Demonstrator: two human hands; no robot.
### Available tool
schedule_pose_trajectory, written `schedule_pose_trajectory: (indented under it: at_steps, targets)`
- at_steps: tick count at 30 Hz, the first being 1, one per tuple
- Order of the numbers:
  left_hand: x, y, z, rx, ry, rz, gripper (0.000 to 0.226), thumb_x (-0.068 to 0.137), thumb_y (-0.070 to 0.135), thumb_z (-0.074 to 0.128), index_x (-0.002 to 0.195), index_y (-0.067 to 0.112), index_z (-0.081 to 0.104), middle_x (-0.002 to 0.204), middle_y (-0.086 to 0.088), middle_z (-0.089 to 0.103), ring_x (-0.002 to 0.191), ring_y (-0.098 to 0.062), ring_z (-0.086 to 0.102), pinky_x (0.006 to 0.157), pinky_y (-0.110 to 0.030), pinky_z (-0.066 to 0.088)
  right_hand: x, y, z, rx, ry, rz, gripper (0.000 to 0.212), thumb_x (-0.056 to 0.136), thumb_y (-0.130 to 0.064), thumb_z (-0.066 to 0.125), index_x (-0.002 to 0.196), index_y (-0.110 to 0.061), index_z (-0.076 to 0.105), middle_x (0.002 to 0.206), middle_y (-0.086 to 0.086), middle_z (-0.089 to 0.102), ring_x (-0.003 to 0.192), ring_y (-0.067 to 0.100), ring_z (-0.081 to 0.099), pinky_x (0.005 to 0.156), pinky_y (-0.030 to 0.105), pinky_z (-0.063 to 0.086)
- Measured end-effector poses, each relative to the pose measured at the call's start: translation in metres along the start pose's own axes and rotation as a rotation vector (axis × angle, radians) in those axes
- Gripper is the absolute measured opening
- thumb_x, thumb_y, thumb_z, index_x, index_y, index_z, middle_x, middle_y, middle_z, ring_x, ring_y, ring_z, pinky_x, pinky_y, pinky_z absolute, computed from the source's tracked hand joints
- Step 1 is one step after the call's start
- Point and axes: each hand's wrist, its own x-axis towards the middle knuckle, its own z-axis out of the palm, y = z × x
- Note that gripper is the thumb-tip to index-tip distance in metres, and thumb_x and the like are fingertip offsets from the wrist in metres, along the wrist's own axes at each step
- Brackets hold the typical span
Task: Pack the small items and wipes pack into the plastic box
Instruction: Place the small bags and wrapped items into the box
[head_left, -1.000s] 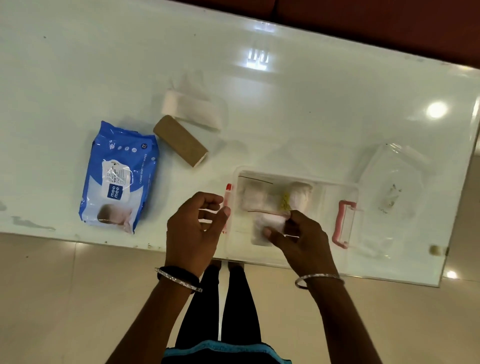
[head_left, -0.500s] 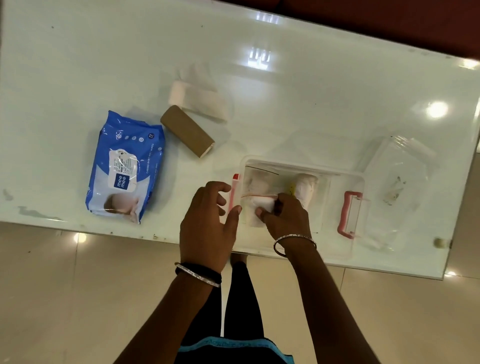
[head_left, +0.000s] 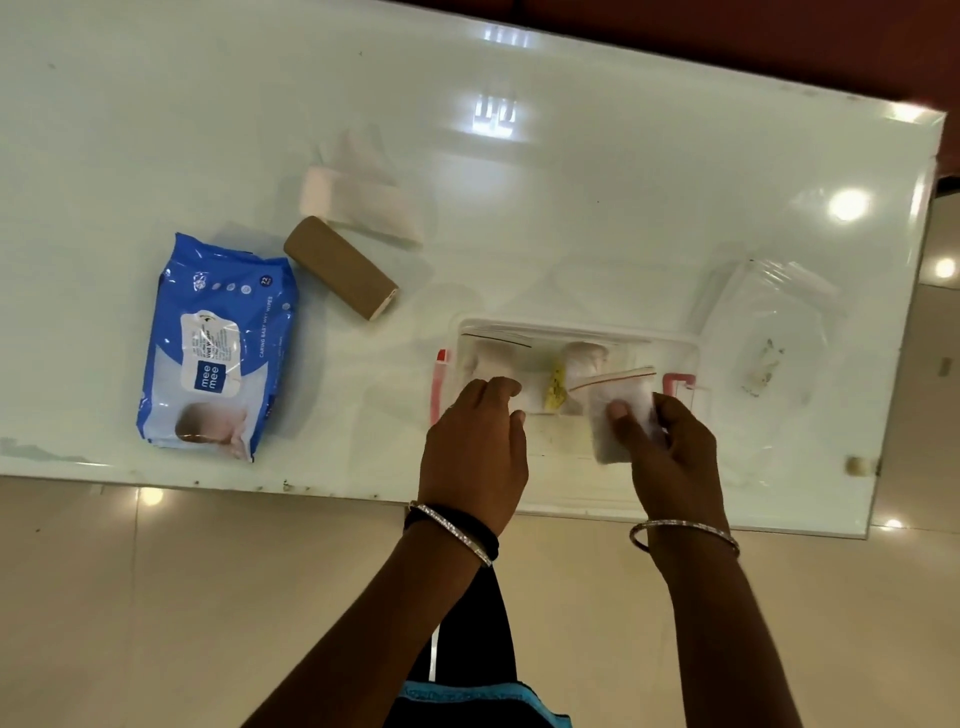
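White glossy table (head_left: 623, 208) over tiled floor. Blue wipes pack (head_left: 218, 348) lies flat at nine o'clock from the plastic box (head_left: 571, 328), well apart. A brown roll (head_left: 340, 274) and a white roll (head_left: 363, 208) lie at ten. The left hand (head_left: 475, 452) is loosely curled over the box's left end, gripping nothing. The right hand (head_left: 675, 457) pinches a small zip bag (head_left: 621, 415) over its right end, and a clear lid (head_left: 774, 332) lies at three

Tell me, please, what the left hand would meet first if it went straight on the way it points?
Probably the white pouch in the plastic box, just beyond the left hand; depth is unclear, so they may already touch.
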Motion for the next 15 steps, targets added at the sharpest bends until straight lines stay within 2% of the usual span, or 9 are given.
schedule_pose_trajectory:
  at_steps: [2, 3, 4, 6, 9, 11, 15]
  targets:
    - [0.003, 0.001, 0.007, 0.017, -0.013, -0.051, 0.036, 0.098, 0.024, 0.044, 0.134, 0.021, 0.049, 0.13, 0.003, 0.057, 0.115, -0.016, 0.058, 0.088, -0.026, 0.044, 0.005, -0.001, 0.004, 0.105, -0.04, 0.066, 0.035, 0.084, -0.045, 0.066, 0.108, -0.019, 0.068, 0.111, 0.008, 0.07, 0.109, 0.031, 0.064, 0.097, 0.054, 0.051]
    - [0.004, 0.001, 0.011, 0.009, -0.028, -0.078, 0.038, 0.099, 0.024, 0.044, 0.137, 0.021, 0.046, 0.135, 0.002, 0.054, 0.12, -0.016, 0.055, 0.092, -0.027, 0.042, 0.008, -0.002, 0.008, 0.139, -0.069, 0.106, 0.038, 0.084, -0.047, 0.063, 0.108, -0.018, 0.067, 0.115, 0.009, 0.068, 0.111, 0.03, 0.063, 0.101, 0.056, 0.048]
    - [0.005, 0.001, 0.014, 0.002, -0.052, -0.102, 0.041, 0.099, 0.023, 0.044, 0.139, 0.02, 0.043, 0.14, 0.002, 0.051, 0.126, -0.017, 0.051, 0.097, -0.028, 0.04, 0.012, -0.002, 0.013, 0.169, -0.092, 0.131, 0.033, 0.086, -0.044, 0.06, 0.102, -0.016, 0.065, 0.11, 0.009, 0.067, 0.107, 0.028, 0.063, 0.103, 0.057, 0.046]
    - [0.006, 0.001, 0.021, 0.016, -0.115, -0.125, 0.046, 0.099, 0.02, 0.044, 0.144, 0.017, 0.036, 0.151, -0.001, 0.04, 0.135, -0.019, 0.043, 0.104, -0.03, 0.037, 0.02, -0.002, 0.024, 0.271, -0.097, 0.178, 0.017, 0.094, -0.033, 0.057, 0.087, -0.017, 0.061, 0.093, 0.005, 0.06, 0.089, 0.019, 0.059, 0.099, 0.051, 0.047]
    - [0.007, 0.0, 0.027, 0.029, -0.152, -0.138, 0.049, 0.099, 0.015, 0.044, 0.147, 0.015, 0.031, 0.157, -0.003, 0.03, 0.141, -0.02, 0.035, 0.109, -0.03, 0.035, 0.028, -0.005, 0.038, 0.48, -0.091, 0.274, 0.014, 0.097, -0.023, 0.055, 0.089, -0.014, 0.061, 0.089, 0.004, 0.058, 0.082, 0.015, 0.058, 0.081, 0.036, 0.05]
    - [0.008, 0.0, 0.028, 0.028, -0.124, -0.123, 0.047, 0.098, 0.012, 0.046, 0.144, 0.016, 0.036, 0.155, -0.002, 0.034, 0.139, -0.02, 0.04, 0.108, -0.03, 0.038, 0.028, -0.006, 0.044, 0.508, -0.115, 0.288, 0.013, 0.097, -0.021, 0.054, 0.087, -0.018, 0.062, 0.087, 0.002, 0.06, 0.083, 0.017, 0.058, 0.078, 0.034, 0.05]
    - [0.009, -0.002, 0.023, 0.002, -0.057, -0.085, 0.043, 0.096, 0.012, 0.049, 0.138, 0.015, 0.044, 0.144, -0.003, 0.047, 0.127, -0.022, 0.052, 0.1, -0.029, 0.042, 0.028, -0.004, 0.046, 0.472, -0.148, 0.262, 0.014, 0.097, -0.019, 0.054, 0.087, -0.022, 0.062, 0.089, 0.0, 0.063, 0.089, 0.018, 0.06, 0.083, 0.035, 0.05]
